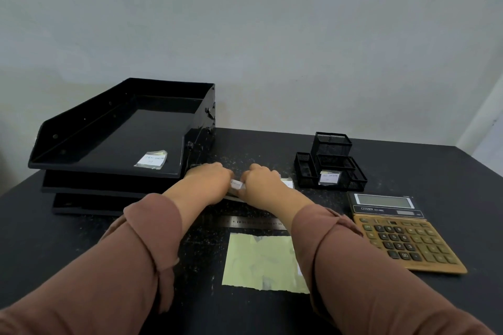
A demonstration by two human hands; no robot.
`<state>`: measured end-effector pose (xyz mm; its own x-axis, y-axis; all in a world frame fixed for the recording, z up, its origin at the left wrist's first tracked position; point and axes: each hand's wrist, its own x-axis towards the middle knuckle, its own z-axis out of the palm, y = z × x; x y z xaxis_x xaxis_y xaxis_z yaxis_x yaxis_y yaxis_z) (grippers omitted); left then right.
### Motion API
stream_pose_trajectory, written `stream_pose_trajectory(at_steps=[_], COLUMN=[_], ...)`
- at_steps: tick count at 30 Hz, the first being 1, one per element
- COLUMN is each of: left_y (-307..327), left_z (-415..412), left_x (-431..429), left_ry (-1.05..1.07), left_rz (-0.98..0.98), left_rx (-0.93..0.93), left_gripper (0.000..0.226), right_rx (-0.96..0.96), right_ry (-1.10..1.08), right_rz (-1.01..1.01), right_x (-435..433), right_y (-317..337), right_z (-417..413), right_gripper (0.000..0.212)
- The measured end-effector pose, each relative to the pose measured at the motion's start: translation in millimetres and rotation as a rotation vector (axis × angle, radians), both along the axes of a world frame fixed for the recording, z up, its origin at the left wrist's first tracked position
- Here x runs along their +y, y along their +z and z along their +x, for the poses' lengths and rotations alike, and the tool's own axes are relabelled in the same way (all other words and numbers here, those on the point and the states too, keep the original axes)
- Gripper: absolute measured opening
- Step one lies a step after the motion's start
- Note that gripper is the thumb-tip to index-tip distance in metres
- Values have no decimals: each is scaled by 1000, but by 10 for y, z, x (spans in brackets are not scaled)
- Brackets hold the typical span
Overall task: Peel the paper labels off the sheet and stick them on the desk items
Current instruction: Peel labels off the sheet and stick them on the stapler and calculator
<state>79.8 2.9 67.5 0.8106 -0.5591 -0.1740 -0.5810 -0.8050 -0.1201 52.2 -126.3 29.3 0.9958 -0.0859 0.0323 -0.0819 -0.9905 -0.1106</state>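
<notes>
Just beyond the steel ruler (254, 222), the left hand (209, 181) and right hand (262, 181) meet, both pinched on a small white paper label (236, 184) between them. Its long axis seems to run hand to hand. The gold calculator (402, 236), unlabelled, lies nearer the right hand.

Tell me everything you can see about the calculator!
The calculator lies flat on the dark desk, at the right side, just right of the person's right sleeve. Its top part is black with a pale grey screen that shows nothing, and the word CITIZEN is printed under it. The lower part looks golden brown, like plastic, with rows of dark round-cornered keys. No paper label shows on it. Neither hand touches it, and the black mesh pen holder stands behind it.
</notes>
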Motion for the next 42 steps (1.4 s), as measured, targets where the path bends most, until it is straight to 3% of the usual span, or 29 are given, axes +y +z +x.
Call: stream_pose_trajectory(at_steps=[6, 11, 15, 20, 28, 37, 42], left_y=[-63, -167, -184, -97, 33, -40, -118], left_z=[52, 104, 100, 50, 110, 23, -18], left_x=[16, 21, 1, -38, -117, -131, -14], left_ry=[18, 35, 0, -111, -148, -57, 25], left_rz=[-134, -337, -288, -77, 140, 142, -25], left_rx=[1, 139, 26, -135, -202, -252, -178], left_gripper=[40, 33, 29, 25, 23, 30, 42], right_rx=[-45, -112, -81, -99, -95, -132, -136], right_ry=[-27, -1, 2, 26, 28, -2, -5], right_rz=[-24, -74, -105, -131, -119, -132, -115], right_x=[6, 1, -13, -15, -32, 15, 36], right_y=[-49, -69, -54, -35, -45, -67, -44], right_z=[-34, -65, -68, -92, -114, -137, -221], right_gripper=[43, 42, 42, 41, 46, 31, 37])
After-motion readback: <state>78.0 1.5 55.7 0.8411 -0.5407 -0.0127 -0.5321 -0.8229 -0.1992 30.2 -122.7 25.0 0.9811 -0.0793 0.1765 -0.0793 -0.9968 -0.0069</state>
